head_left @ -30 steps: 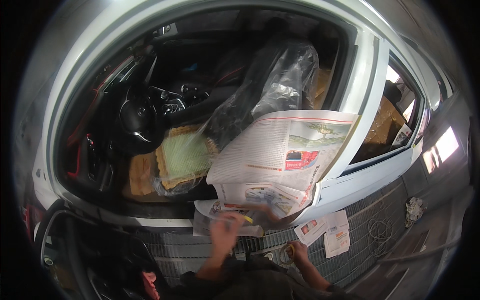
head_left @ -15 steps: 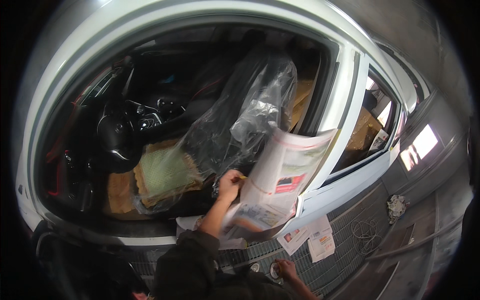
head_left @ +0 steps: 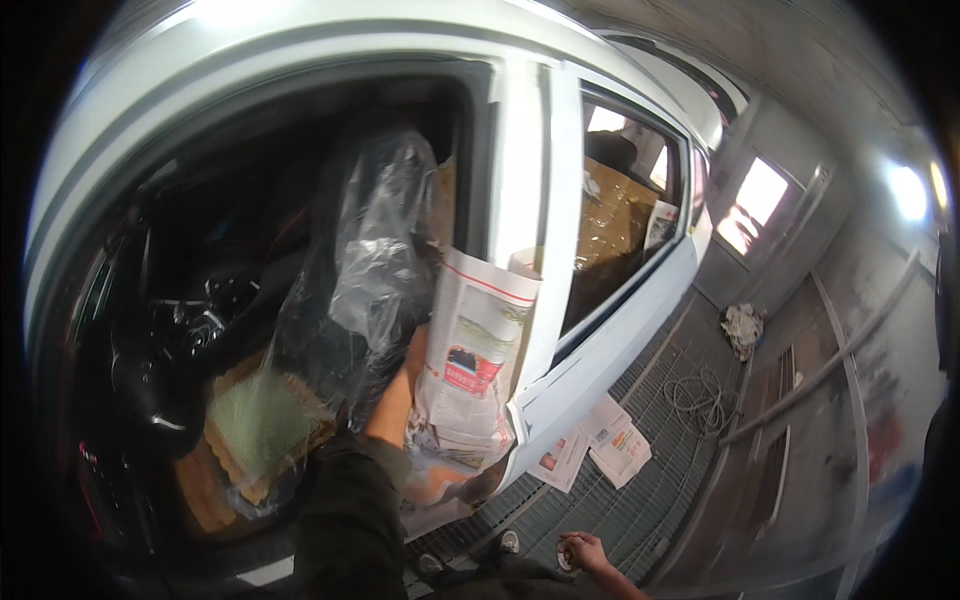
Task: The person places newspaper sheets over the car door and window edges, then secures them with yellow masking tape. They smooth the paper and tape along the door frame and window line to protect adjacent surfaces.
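Note:
A printed sheet of newspaper (head_left: 478,325) hangs over the lower part of the white car's door pillar (head_left: 520,160), along the open front doorway. My left hand (head_left: 412,365) reaches into the doorway behind the sheet's left edge; its fingers are hidden by the paper. More crumpled newspaper (head_left: 455,440) covers the sill below my left forearm. Low on the right, my right hand (head_left: 580,551) hangs over the grated floor with its fingers curled closed. Whether something small is in them, I cannot make out.
Clear plastic film (head_left: 370,270) drapes the front seat, near a green seat cushion (head_left: 262,425). The rear door (head_left: 590,390) is pale blue-grey. Loose newspaper sheets (head_left: 615,440), a coiled hose or cable (head_left: 700,400) and a crumpled bundle (head_left: 742,330) lie on the grating.
My view has swung right along the car. My left hand has gone from the newspaper's left edge to behind it, and the sheet now stands more upright against the pillar.

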`<action>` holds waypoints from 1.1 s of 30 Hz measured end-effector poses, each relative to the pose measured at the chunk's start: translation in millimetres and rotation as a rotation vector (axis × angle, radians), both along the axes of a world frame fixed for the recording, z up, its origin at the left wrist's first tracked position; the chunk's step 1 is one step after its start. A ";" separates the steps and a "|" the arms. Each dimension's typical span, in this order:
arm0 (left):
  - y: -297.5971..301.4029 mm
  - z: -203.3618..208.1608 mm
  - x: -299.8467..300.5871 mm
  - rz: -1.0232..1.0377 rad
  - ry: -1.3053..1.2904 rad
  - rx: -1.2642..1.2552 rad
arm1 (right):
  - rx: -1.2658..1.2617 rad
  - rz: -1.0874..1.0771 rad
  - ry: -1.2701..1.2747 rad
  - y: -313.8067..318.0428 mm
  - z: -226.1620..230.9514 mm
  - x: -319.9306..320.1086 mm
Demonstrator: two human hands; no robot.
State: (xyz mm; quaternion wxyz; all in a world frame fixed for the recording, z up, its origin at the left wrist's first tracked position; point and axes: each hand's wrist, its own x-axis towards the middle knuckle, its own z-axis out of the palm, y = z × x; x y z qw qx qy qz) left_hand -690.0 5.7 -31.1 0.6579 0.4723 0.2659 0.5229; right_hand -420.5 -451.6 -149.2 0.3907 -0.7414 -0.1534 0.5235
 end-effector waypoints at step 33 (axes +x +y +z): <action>-12.5 56.8 -16.1 -0.092 0.049 -0.213 | -0.015 -0.029 0.082 4.3 -11.6 18.0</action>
